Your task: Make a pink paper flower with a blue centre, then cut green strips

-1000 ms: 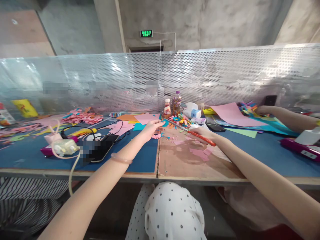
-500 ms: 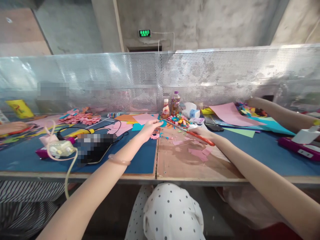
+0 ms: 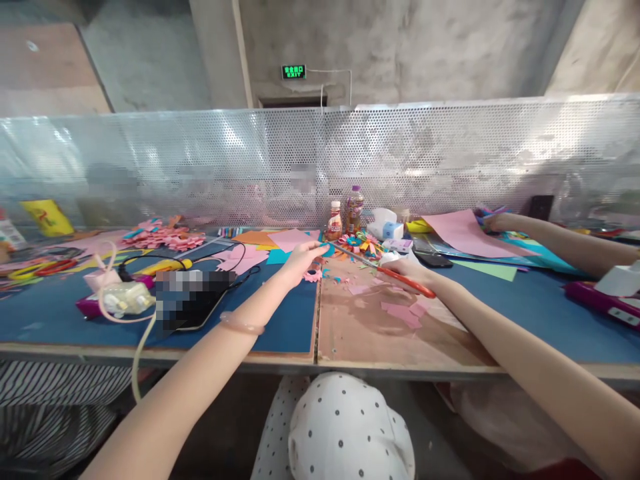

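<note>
My left hand (image 3: 303, 259) reaches far over the table and pinches a small teal paper piece (image 3: 327, 250) between thumb and fingers. My right hand (image 3: 406, 272) grips red-handled scissors (image 3: 400, 275), whose blades point left toward the teal piece. Pink paper scraps (image 3: 404, 312) lie on the bare wooden board (image 3: 360, 333) below both hands. A pink bracelet sits on my left wrist.
Two small bottles (image 3: 345, 215) and curled paper flowers (image 3: 363, 243) stand behind my hands. A phone (image 3: 193, 300), cables and a pink device (image 3: 117, 297) lie left. Another person's arm (image 3: 560, 240) rests on coloured sheets (image 3: 465, 233) right. A perforated metal screen (image 3: 320, 163) closes the back.
My hands stay nearly in place with the scissors at the teal piece. The other person's hand at right has moved left onto the pink sheet.
</note>
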Motion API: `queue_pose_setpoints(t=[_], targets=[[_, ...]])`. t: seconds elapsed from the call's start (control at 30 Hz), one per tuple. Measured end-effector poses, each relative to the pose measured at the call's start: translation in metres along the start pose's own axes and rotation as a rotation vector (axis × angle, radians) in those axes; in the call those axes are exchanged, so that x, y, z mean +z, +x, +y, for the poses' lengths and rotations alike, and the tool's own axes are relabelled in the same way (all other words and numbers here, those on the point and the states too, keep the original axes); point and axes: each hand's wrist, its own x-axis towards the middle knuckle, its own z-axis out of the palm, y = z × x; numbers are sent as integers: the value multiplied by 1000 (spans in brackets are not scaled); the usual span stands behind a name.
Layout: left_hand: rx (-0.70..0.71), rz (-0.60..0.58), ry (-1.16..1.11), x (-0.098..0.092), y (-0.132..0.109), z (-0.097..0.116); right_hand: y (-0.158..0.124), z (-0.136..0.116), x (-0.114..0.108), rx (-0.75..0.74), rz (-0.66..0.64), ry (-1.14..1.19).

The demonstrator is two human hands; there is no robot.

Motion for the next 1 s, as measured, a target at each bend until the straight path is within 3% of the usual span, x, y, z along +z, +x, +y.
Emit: queue_pose_setpoints(t=[1.0], targets=[[10, -22, 14, 0, 0, -1, 2, 16, 7, 25, 7, -63]])
